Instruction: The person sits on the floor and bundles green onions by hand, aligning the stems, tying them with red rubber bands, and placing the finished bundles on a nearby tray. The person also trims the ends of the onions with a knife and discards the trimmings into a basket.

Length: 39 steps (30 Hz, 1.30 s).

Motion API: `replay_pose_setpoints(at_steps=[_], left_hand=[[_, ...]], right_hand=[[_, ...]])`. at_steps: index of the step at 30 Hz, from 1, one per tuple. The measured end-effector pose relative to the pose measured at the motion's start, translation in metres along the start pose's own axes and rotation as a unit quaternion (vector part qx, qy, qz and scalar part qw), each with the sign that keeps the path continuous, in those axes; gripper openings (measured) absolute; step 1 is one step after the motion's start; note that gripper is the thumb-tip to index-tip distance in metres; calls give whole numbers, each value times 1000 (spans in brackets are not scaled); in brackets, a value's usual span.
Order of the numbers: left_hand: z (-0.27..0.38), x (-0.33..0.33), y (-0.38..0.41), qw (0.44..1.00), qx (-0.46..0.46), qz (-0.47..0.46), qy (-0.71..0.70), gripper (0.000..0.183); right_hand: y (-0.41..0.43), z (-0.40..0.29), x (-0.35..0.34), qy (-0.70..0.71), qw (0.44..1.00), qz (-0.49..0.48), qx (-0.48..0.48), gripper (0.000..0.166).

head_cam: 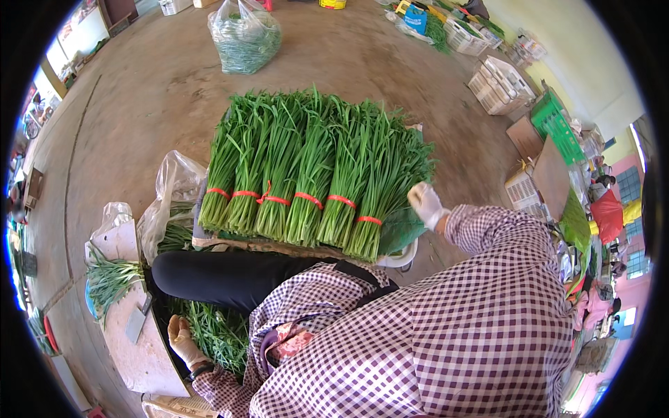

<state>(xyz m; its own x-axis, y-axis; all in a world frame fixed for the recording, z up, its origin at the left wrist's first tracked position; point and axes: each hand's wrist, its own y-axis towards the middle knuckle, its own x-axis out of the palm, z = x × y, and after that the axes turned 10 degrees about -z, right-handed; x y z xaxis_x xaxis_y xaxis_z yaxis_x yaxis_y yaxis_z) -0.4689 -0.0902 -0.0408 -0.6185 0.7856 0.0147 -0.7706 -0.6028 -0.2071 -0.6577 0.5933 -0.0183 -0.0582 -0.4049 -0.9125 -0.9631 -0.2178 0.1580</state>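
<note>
Several bundles of long green leafy stalks (308,172), bound with red ties, lie side by side on a low covered stand (209,241). My right hand (426,205), in a pale glove and slightly blurred, is curled in beside the right end of the bundles, with nothing visible in it. At lower left is my left hand (185,342), also gloved, with its fingers bent; whether anything is in them cannot be told. It is between a pale board (138,360) and loose greens (217,334). A wide metal blade (136,325) lies on the board, below a small heap of stalks (112,282).
My bent knee (209,274) lies between the stand and the loose greens. A clear plastic bag (167,193) with stalks is left of the stand. Farther off are a filled plastic bag (245,42), white crates (502,86) and a green crate (556,125). People are in the far right background.
</note>
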Motion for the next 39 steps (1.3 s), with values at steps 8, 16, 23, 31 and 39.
replay_pose_setpoints(at_steps=[8,16,23,31,39], left_hand=[[-53,-57,7,998,-14,64,6,29],[-120,-105,-20,989,-50,134,-24,26],[-123,-112,-30,984,-108,142,15,19],[-119,-113,-32,984,-108,142,9,17],[-115,-109,-32,987,-102,127,9,17]], right_hand=[[48,86,22,300,939,48,158,9],[66,94,18,330,913,-120,210,26],[77,94,14,243,927,-234,161,23],[66,73,-2,110,949,-296,4,25],[66,43,-20,-80,949,-303,24,28]])
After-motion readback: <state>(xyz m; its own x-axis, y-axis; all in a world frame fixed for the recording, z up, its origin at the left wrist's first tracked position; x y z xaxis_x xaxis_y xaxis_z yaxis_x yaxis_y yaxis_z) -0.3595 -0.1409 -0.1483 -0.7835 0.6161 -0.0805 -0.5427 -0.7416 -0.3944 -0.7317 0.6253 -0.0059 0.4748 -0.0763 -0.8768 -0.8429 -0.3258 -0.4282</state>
